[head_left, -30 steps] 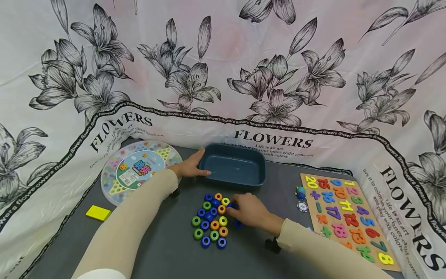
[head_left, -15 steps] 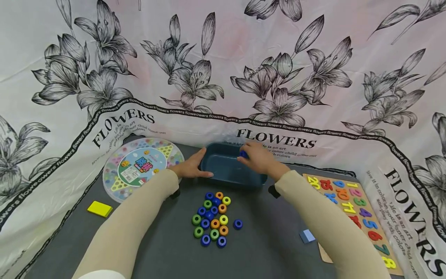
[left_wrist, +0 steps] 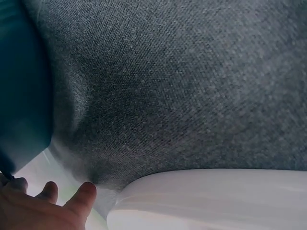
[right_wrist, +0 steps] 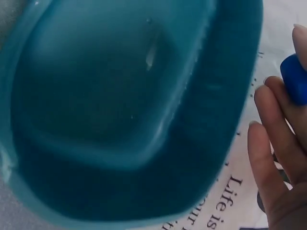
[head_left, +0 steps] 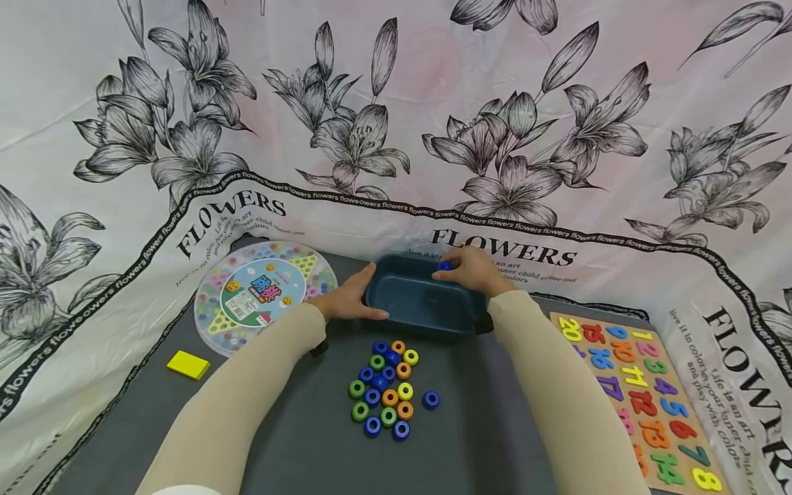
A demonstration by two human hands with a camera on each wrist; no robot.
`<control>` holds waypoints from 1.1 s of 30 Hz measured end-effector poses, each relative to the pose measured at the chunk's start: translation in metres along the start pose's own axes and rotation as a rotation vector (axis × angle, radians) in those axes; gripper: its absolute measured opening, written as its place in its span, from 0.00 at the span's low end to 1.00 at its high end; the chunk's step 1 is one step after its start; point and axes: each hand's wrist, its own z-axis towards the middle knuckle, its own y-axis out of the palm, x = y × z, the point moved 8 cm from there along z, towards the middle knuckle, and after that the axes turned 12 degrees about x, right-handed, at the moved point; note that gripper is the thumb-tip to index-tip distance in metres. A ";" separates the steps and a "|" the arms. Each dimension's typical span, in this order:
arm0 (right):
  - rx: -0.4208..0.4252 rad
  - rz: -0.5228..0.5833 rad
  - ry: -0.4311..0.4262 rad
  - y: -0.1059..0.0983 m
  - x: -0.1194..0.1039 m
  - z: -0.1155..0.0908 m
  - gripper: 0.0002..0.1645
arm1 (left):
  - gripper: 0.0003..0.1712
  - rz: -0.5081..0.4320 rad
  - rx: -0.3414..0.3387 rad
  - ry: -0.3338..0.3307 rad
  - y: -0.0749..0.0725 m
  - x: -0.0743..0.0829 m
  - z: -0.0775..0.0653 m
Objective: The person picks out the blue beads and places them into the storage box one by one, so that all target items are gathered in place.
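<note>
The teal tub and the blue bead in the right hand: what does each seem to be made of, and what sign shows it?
Teal tub: probably moulded plastic, smooth and slightly glossy; soft highlights follow its rounded inner edge. Blue bead: perhaps plastic or painted wood, apparently smooth; its even, solid colour fits either.

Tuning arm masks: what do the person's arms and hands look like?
Left hand and right hand are ungloved. Left sleeve and right sleeve are plain beige, wrist-length. A black object shows at each wrist, details unclear. A white patch shows at the left sleeve's near end.
</note>
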 end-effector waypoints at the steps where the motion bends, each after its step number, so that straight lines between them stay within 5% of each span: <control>1: 0.000 0.001 -0.004 0.001 -0.001 0.000 0.30 | 0.67 -0.004 0.001 0.001 0.001 0.000 0.001; 16: -0.029 -0.062 -0.064 0.025 -0.033 0.016 0.28 | 0.68 -0.005 0.033 -0.013 0.006 -0.006 0.004; 33: -0.030 -0.162 -0.121 0.050 -0.043 0.026 0.29 | 0.67 -0.022 0.012 -0.031 0.005 -0.002 0.001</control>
